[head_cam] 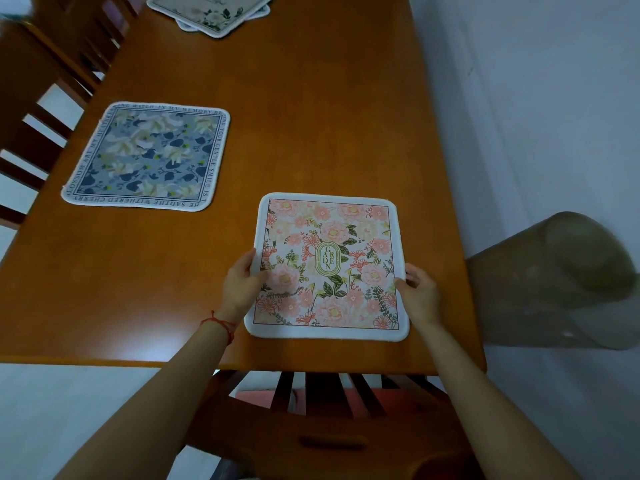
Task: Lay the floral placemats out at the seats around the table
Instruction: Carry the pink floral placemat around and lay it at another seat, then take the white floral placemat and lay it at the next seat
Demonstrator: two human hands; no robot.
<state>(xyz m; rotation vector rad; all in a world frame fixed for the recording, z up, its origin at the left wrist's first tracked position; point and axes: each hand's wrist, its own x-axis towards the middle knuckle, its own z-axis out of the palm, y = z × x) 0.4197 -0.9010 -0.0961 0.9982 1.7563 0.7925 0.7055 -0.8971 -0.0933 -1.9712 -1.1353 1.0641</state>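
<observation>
A pink floral placemat (329, 237) with a green "GARDEN" oval lies flat on the wooden table (311, 116), close to the near edge. My left hand (242, 282) pinches its left border, thumb on top. My right hand (419, 289) pinches its right border. A blue-grey floral placemat (149, 157) with lettering round its rim lies flat at the left side of the table. At the far end a small stack of pale floral placemats (211, 12) rests on the table, partly cut off by the frame.
A wooden chair (311, 427) with a slatted back stands tucked under the near edge, below my arms. More wooden chairs (45, 109) line the left side. A rolled translucent sheet (568, 282) leans at the right, beside the white wall (536, 98).
</observation>
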